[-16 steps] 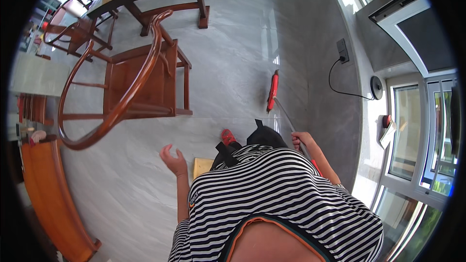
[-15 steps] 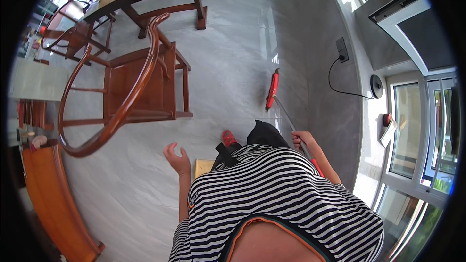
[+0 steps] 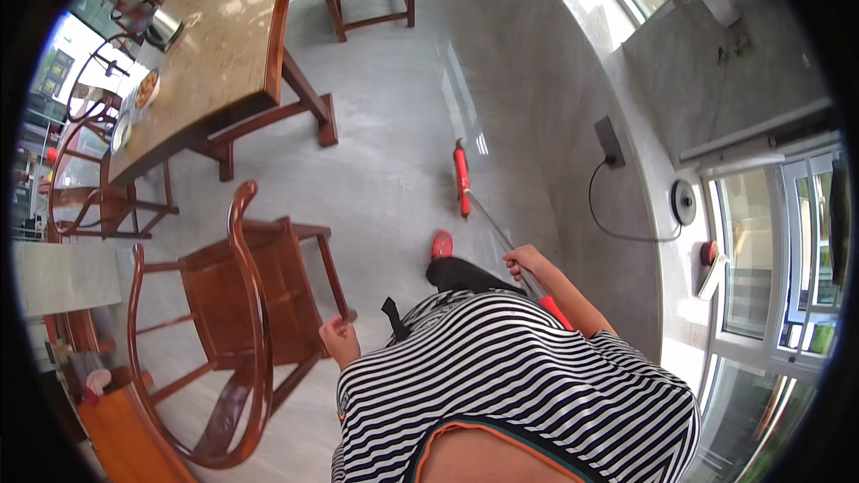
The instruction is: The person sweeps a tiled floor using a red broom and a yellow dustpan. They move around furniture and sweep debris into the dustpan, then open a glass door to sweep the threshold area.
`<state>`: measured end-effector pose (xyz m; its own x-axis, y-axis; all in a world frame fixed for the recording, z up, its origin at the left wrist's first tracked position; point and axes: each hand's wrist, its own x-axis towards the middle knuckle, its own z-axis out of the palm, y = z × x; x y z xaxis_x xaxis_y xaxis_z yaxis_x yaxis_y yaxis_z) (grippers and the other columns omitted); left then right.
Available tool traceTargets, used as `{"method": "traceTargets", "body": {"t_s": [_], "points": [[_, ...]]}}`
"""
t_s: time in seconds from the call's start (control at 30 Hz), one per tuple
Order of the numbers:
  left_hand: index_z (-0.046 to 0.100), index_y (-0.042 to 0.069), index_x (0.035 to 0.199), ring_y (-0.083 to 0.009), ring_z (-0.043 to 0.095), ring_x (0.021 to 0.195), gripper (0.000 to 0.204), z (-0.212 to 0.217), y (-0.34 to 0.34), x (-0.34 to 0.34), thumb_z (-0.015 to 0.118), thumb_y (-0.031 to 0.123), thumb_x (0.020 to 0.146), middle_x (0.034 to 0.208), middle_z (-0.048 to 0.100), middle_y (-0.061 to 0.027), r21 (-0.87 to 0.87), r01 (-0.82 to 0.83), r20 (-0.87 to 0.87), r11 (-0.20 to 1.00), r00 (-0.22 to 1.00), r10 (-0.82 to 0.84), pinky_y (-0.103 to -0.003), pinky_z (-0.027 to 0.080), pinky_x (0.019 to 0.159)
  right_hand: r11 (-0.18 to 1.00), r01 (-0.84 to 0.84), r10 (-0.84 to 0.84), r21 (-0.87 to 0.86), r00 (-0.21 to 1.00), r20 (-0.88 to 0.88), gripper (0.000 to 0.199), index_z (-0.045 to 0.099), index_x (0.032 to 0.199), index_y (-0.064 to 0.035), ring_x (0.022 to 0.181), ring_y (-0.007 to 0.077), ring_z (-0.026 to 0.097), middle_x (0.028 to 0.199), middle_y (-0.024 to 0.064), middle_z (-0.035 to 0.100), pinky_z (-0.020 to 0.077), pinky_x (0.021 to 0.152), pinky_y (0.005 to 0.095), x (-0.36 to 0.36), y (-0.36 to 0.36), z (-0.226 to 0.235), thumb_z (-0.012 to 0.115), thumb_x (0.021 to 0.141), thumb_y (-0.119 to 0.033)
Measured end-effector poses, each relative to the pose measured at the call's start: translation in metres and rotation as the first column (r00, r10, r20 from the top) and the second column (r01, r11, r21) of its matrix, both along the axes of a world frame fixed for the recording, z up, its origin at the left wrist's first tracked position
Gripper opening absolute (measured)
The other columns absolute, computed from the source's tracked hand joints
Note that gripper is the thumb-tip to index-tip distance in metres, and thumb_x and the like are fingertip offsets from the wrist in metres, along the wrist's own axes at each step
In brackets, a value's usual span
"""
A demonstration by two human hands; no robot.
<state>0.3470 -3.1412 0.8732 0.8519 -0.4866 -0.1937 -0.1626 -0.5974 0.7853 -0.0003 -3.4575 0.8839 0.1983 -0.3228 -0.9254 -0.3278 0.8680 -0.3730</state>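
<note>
Clearly, on my feed the right hand (image 3: 526, 261) is wrapped round the floor tool (image 3: 490, 219) by its grey shaft, slanted, I judge, so its red head (image 3: 463, 181) rests on the floor (image 3: 385, 170) ahead. The left hand (image 3: 340, 340), fingers curled, overlaps the wooden chair (image 3: 237, 295), but I cannot tell whether it grips; the tool's upper end is lost near the striped shirt (image 3: 519, 349).

one mop (image 3: 462, 181), one kettle (image 3: 164, 30)

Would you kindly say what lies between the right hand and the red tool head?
The head view shows a grey pole between the right hand and red tool head.
</note>
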Motion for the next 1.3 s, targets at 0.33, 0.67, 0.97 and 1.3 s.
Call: {"method": "traceTargets", "body": {"t_s": [0.33,0.67,0.97,1.3], "points": [[0.054,0.001,0.103,-0.0177,0.056,0.08,0.031,-0.036,-0.147,0.068,0.065,0.003,0.074,0.108,0.041,-0.0105,0.082,0.088,-0.126,0.993,0.989,-0.077,-0.026,0.049,0.067,0.996,-0.052,0.063,-0.069,0.982,0.18,0.022,0.049,0.063,-0.004,0.038,0.0116,0.045,0.051,0.0038,0.048,0.0405,0.035,0.0285,0.15,-0.196,0.025,0.058,0.08,-0.013],[0.051,0.003,0.099,-0.0106,0.054,0.06,0.019,-0.054,-0.301,0.199,0.059,0.004,0.081,0.086,0.054,-0.0063,0.054,0.036,-0.551,0.998,0.835,0.0,-0.021,0.044,0.045,0.712,-0.643,0.57,-0.283,0.764,-0.303,0.019,0.053,0.084,0.0071,0.04,0.0203,0.056,0.055,0.0151,0.056,0.0444,0.036,0.0352,0.257,-0.299,-0.003,0.06,0.074,-0.008],[0.053,0.004,0.1,-0.0091,0.056,0.064,0.02,-0.049,-0.395,0.281,0.06,0.009,0.082,0.083,0.057,-0.0028,0.139,0.204,-0.573,0.969,0.814,-0.089,-0.019,0.045,0.05,0.942,-0.197,0.214,-0.272,0.976,0.034,0.018,0.053,0.08,0.008,0.037,0.0174,0.051,0.055,0.0111,0.052,0.0403,0.029,0.0316,0.288,-0.359,-0.025,0.061,0.075,-0.007],[0.053,0.002,0.1,-0.0108,0.058,0.063,0.019,-0.021,-0.467,0.241,0.059,0.007,0.082,0.079,0.058,-0.0049,0.267,0.463,-0.582,0.845,0.777,-0.241,-0.021,0.048,0.05,0.943,0.015,-0.002,-0.333,0.999,0.038,0.018,0.053,0.073,0.0062,0.041,0.0164,0.051,0.056,0.01,0.052,0.0392,0.034,0.03,0.237,-0.544,-0.047,0.063,0.076,-0.008]]}}
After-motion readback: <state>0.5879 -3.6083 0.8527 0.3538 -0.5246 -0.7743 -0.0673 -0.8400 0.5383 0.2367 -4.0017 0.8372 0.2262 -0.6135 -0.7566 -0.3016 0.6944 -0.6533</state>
